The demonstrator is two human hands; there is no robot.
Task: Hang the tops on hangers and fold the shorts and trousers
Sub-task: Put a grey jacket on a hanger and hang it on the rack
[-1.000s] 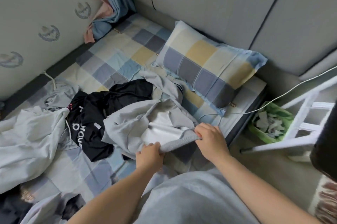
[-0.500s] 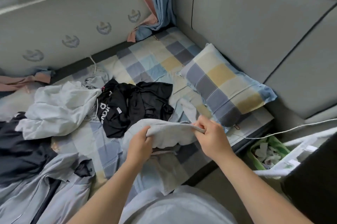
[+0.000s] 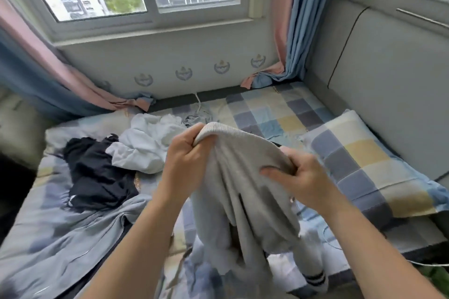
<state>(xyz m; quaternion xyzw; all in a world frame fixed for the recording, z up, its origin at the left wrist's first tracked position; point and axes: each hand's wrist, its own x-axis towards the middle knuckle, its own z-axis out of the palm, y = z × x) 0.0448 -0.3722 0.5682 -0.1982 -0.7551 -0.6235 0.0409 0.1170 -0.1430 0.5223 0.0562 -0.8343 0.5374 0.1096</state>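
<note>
My left hand (image 3: 187, 152) and right hand (image 3: 298, 177) clamp the ribbed band, likely the firmest hold, of the grey knit garment (image 3: 243, 189), seemingly soft and light, hanging limp just left of the checked fabric pillow (image 3: 364, 165).

bed (image 3: 267, 109) | checked pillow (image 3: 364, 165) | black garment (image 3: 97, 177) | white garment (image 3: 145, 145) (crumpled) | blue-grey jacket (image 3: 60, 238)

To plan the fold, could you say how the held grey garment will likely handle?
Probably floppy: the grey garment drapes in folds below its held edge. Likely light: left hand and right hand hold it by the ribbed band.
</note>
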